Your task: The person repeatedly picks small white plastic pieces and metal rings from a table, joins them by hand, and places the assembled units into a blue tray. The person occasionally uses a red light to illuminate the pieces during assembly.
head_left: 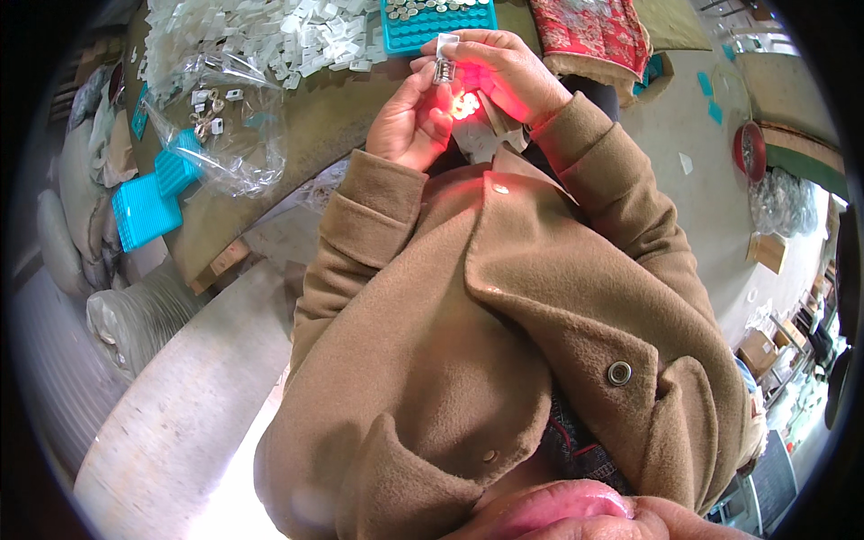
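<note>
Over the near edge of the table, both of my hands are closed on one small piece, a clear-and-white plastic case (pixel 445 65) with silvery metal parts inside. My left hand (pixel 405 126) pinches its lower end between thumb and fingers. From the other side, my right hand (pixel 517 76) grips its upper end. Just below the fingertips glows a bright red light (pixel 464 106), tinting both palms red; whether it is joined to the case I cannot tell. Beyond my hands lies a turquoise ridged tray (pixel 432 38) bearing several round silvery discs.
A heap of translucent white plastic pieces (pixel 261 36) covers the table's far left. Nearer lies a clear plastic bag (pixel 247 162) with cord and small white pieces beside turquoise trays (pixel 144 214). Red patterned cloth (pixel 589 36) is at the far right; a red bowl (pixel 749 153) stands beyond.
</note>
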Demonstrator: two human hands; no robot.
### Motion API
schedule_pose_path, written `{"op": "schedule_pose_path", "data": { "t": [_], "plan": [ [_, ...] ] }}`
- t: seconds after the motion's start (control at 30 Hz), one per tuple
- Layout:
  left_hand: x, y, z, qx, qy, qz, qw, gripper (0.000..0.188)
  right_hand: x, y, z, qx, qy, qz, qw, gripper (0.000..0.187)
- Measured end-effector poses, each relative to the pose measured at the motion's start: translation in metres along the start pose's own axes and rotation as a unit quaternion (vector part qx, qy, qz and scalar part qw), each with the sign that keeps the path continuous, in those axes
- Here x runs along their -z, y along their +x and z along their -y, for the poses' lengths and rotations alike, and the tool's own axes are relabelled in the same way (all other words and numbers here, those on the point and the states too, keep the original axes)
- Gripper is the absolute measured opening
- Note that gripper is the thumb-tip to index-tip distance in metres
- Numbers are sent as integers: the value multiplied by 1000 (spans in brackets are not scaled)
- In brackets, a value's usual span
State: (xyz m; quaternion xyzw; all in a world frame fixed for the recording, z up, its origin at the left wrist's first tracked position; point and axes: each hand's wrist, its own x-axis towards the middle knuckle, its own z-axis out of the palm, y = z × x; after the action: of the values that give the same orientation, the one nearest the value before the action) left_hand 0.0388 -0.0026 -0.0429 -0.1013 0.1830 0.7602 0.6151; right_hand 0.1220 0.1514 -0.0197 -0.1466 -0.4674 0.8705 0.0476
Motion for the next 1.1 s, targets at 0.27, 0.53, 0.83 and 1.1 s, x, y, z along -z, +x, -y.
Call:
{"op": "schedule_pose_path", "data": {
  "t": [0.27, 0.53, 0.83, 1.1],
  "plan": [
    [-7, 3, 6, 5, -100, -19, 995, 10, 15, -1, 8, 61, -158, 67, 983, 31],
    [-20, 4, 8, 21, -24, -42, 999, 19, 15, -11, 7, 297, -528, 31, 795, 44],
    [-30, 11, 5, 64, 72, -25, 995, 41, 36, -19, 11, 202, -372, 35, 906, 25],
    [-46, 17, 10, 49, 111, 8, 993, 40, 48, -28, 4, 129, -17, 75, 989, 36]
  ]
}}
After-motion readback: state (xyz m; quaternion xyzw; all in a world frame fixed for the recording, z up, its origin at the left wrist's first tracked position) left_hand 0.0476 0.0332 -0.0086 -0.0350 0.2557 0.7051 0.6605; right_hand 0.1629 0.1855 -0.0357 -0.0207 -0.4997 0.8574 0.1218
